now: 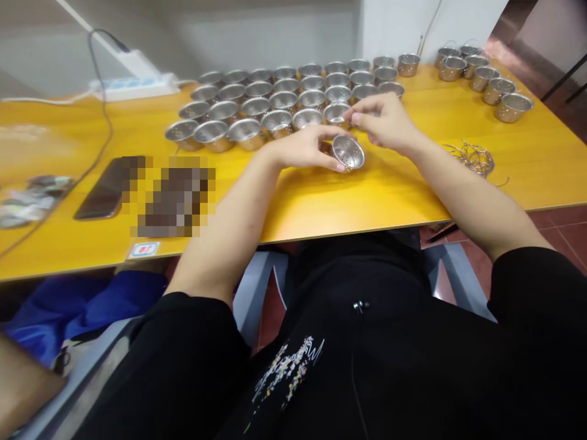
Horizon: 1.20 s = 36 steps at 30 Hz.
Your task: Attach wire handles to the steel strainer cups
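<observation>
My left hand (305,148) is closed around a small perforated metal cup (348,153), tilted so that its open mouth faces me. Just to the right and a little farther back, my right hand (387,125) has its thumb and fingertips pressed together. Whatever sits in that pinch, if anything, is too small to make out. Its fingertips are close to a cup at the front of the rows of metal cups (247,134), and whether they touch it I cannot tell. Right of my right forearm lies a tangled pile of thin bent wires (477,160).
Several more cups (513,109) stand at the far right, some with wire handles. On the left are a dark phone (107,189), a pixelated dark object (174,201), a power strip (132,87) and a cable. Another person's arm (25,385) shows at lower left.
</observation>
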Tool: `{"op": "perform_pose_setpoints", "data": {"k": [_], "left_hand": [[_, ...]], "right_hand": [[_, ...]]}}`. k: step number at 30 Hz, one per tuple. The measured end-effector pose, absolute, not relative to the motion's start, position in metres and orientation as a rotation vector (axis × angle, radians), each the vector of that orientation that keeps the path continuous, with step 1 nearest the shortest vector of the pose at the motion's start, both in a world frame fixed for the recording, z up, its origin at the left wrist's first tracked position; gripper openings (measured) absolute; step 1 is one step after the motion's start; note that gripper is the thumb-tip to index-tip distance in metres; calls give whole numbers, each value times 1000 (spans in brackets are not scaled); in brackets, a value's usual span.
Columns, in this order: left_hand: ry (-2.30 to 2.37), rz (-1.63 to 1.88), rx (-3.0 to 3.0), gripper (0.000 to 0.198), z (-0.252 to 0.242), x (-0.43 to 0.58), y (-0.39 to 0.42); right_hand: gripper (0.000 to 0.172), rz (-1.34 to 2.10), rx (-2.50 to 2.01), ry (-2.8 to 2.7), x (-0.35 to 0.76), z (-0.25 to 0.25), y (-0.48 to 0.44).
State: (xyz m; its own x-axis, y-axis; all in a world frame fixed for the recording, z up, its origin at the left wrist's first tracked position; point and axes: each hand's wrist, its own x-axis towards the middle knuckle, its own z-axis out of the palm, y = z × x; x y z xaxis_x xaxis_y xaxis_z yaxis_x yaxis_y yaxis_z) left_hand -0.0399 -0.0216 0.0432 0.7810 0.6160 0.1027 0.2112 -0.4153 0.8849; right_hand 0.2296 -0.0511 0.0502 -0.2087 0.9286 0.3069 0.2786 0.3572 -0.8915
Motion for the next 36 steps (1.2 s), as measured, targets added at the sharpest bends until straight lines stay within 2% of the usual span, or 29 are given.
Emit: {"op": "perform_pose_setpoints", "data": {"k": [4,19,23,29,34,36], "left_hand": [[571,504,1936,81,31,-43,-19],[556,579,1863,67,24,-49,-13],[580,581,1869,64,28,-51,-13],[581,553,1873,71,28,-49,-13],[587,563,1867,69,22,-49,-10],[602,582,1861,76,19,-49,-8]], "right_hand": [[21,1098,-1055,-1665,230,51,-61],[60,1284,-977,-1598,236,49,-58],[55,1257,-986,-1687,237,41,-55],[52,1162,-1095,-1768,238,37,-53],[41,1048,-1113,-1816,246,38,-49],[36,1057,-1137,-1863,252,39,-47]]}}
